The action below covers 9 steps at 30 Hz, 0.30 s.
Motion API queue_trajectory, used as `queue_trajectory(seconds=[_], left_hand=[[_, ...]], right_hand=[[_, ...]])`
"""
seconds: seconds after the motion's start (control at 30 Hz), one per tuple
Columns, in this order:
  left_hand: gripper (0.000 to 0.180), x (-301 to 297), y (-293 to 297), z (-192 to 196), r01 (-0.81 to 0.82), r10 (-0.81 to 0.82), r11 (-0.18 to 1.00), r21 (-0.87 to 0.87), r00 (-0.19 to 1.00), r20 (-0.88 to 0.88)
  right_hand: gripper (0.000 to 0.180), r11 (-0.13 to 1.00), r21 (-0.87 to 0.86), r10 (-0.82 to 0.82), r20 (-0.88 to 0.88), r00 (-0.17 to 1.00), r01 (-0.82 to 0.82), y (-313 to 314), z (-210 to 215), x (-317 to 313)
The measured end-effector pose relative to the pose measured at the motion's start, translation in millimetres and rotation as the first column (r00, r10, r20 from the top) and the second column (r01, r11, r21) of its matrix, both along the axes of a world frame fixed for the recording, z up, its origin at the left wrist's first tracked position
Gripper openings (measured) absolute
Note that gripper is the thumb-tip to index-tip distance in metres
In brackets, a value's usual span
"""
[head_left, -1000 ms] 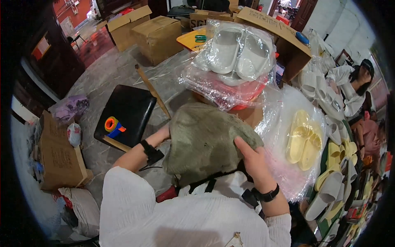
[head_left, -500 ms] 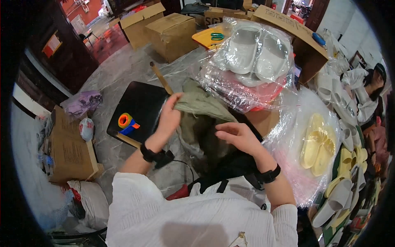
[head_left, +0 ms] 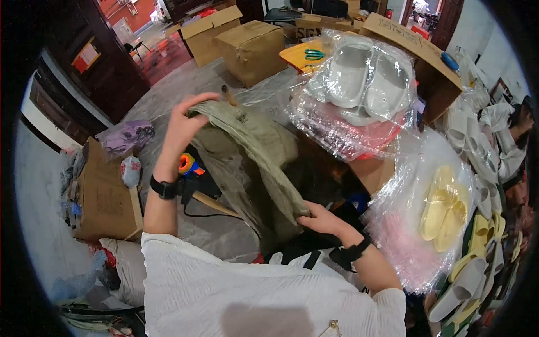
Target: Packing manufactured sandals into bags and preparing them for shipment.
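Note:
A limp olive-green sack (head_left: 264, 147) hangs in front of me with its mouth spread wide, its inside showing dark. My left hand (head_left: 188, 119) is closed on the far left part of the rim, fingers over the edge and thumb beneath. Lower down on the near right, my right hand (head_left: 324, 218) pinches the other end of the rim. Just past my left wrist, an orange and blue tape dispenser (head_left: 191, 164) lies on a black seat (head_left: 209, 184), partly covered by the sack.
Grey slippers in clear plastic (head_left: 351, 73) top a pile at the far right. Nearer lie yellow slippers (head_left: 443, 210) on clear bags. Cardboard boxes stand behind (head_left: 252, 53) and at left (head_left: 106, 196). Green-handled scissors (head_left: 314, 54) rest on an orange surface. Someone sits at far right.
Both hands have moved apart, the left up and leftward, the right lower. The right hand has taken hold of the rim, and the sack is now lifted and stretched open.

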<state>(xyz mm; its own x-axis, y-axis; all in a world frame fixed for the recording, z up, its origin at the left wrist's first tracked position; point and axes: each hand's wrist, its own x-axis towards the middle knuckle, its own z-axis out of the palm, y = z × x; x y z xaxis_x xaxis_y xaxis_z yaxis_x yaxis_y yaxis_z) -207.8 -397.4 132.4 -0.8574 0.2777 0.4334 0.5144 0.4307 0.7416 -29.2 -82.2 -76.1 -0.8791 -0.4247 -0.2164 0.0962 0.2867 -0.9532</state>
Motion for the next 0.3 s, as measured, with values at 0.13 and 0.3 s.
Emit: queue_trajectory(seconds=[0.13,0.3], left_hand=[[0.015,-21.8,-68.2,-11.3,-0.252,0.241,0.965,-0.073,0.961,-0.135],[0.021,0.8,-56.1,-0.8,0.024,-0.022,0.992,-0.127,1.0,0.018]], right_hand=[[0.03,0.963,-0.183,-0.23,-0.172,0.958,0.199,21.5,80.3,12.5],[0.044,0.641,-0.696,-0.392,0.066,0.918,0.324,43.8,183.8,21.2]])
